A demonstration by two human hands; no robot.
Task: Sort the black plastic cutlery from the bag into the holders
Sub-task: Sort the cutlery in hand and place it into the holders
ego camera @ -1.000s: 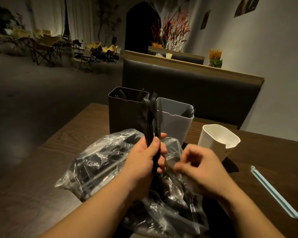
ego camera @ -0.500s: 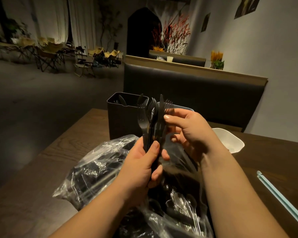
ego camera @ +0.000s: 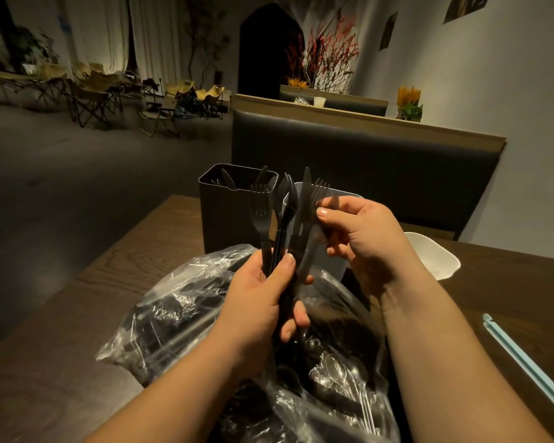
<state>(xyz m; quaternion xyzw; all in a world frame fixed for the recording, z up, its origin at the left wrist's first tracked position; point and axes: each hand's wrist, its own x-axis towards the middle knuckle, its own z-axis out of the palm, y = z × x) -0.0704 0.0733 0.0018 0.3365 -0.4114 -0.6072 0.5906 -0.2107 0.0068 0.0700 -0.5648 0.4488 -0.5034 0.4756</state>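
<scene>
the left hand [ego camera: 256, 302] is gripping a fan of black cutlery [ego camera: 280, 219] by the handles, fingers curled round them, above the clear bag [ego camera: 179, 314] on the wooden table [ego camera: 77, 346]. the right hand [ego camera: 365, 238], at 2 o'clock of the left, is pinching one fork [ego camera: 317, 191] below its tines. the black holder [ego camera: 224, 219] is standing at 10 o'clock of the fan, the grey holder [ego camera: 330, 263] just behind it, the white holder [ego camera: 435, 257] at 3 o'clock.

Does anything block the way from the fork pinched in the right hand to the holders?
Nothing visible does: the right hand pinches the fork in front of the grey holder, dark holder beside it, both tops open.
</scene>
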